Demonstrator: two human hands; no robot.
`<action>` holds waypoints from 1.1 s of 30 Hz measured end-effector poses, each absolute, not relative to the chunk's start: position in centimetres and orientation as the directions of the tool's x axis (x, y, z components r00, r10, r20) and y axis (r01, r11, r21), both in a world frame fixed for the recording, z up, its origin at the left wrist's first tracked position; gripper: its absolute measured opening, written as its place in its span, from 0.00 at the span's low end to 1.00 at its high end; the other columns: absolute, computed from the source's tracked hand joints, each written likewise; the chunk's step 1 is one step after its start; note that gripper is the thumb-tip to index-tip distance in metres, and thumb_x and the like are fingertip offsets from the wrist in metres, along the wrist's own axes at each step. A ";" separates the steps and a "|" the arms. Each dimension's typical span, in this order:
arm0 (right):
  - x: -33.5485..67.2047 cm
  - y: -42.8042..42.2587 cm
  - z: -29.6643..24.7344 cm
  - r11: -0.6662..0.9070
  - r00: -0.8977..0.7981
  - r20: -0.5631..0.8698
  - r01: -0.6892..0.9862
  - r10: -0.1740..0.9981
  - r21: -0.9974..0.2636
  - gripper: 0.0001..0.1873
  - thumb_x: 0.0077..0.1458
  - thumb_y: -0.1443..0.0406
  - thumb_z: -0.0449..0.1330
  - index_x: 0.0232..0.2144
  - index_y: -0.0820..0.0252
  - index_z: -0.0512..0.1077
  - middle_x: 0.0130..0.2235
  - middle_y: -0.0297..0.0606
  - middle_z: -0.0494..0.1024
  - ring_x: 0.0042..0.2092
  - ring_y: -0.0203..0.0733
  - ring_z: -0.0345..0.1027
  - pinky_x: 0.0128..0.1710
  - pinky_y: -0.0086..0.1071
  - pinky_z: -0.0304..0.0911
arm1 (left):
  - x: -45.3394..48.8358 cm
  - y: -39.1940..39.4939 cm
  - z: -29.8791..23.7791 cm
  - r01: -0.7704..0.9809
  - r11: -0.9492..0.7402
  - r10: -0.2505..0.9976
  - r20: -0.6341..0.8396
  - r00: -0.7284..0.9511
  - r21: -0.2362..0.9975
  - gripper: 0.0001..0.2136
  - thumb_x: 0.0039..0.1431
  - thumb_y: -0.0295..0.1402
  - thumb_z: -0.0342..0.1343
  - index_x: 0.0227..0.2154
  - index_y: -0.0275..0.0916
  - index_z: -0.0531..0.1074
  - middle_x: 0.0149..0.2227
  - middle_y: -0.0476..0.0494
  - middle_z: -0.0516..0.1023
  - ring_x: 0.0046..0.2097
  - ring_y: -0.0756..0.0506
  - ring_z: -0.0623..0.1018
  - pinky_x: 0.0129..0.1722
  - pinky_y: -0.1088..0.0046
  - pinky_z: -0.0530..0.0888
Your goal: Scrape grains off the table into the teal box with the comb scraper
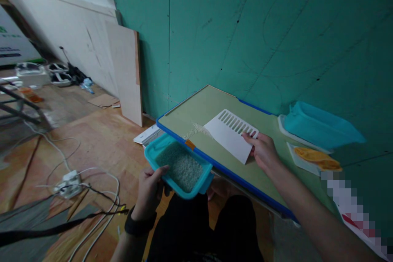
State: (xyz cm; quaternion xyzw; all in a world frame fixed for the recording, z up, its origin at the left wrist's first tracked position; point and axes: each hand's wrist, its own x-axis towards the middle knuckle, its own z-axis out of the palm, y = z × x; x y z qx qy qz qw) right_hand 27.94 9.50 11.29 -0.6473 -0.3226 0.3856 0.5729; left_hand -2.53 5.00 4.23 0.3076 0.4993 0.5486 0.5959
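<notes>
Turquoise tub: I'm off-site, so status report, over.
Left hand grips turquoise tub at tabletop edge; right hand holds white slotted panel. Pale granules in tub, some on tabletop. Orange tab beside tub.

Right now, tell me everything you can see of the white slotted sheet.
The white slotted sheet is thin, flat, stiff-looking, perhaps plastic, with a row of rounded slots along its far edge. The right hand grips its right end, thumb on top. It slants over the green tabletop, its left end beside pale grains; whether it touches the tabletop is unclear.
</notes>
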 end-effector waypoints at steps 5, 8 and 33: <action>26.6 8.6 11.6 -0.160 0.438 -0.177 -0.075 0.881 -0.984 0.22 0.31 0.57 0.73 0.28 0.60 0.72 0.25 0.34 0.77 0.25 0.40 0.68 0.22 0.31 0.62 | -1.9 4.9 4.9 -0.270 0.209 0.963 -0.245 -0.111 0.940 0.24 0.47 0.39 0.60 0.03 0.41 0.59 0.03 0.52 0.56 0.08 0.52 0.61 0.10 0.76 0.60; 25.3 8.6 11.7 -0.144 0.376 -0.163 -0.080 0.912 -0.986 0.21 0.33 0.56 0.74 0.29 0.60 0.73 0.26 0.35 0.77 0.26 0.40 0.68 0.24 0.31 0.62 | -1.9 4.9 5.1 -0.274 0.218 0.960 -0.257 -0.115 0.937 0.23 0.46 0.39 0.60 0.03 0.41 0.59 0.03 0.53 0.56 0.08 0.52 0.60 0.09 0.76 0.59; 24.7 15.4 11.3 -0.065 0.394 -0.095 -0.088 0.914 -0.994 0.20 0.30 0.60 0.72 0.27 0.59 0.71 0.24 0.32 0.76 0.25 0.40 0.69 0.24 0.33 0.64 | -3.5 6.0 4.5 -0.388 0.205 0.965 -0.252 -0.075 0.899 0.23 0.47 0.36 0.61 0.04 0.42 0.58 0.03 0.55 0.55 0.08 0.54 0.59 0.10 0.77 0.61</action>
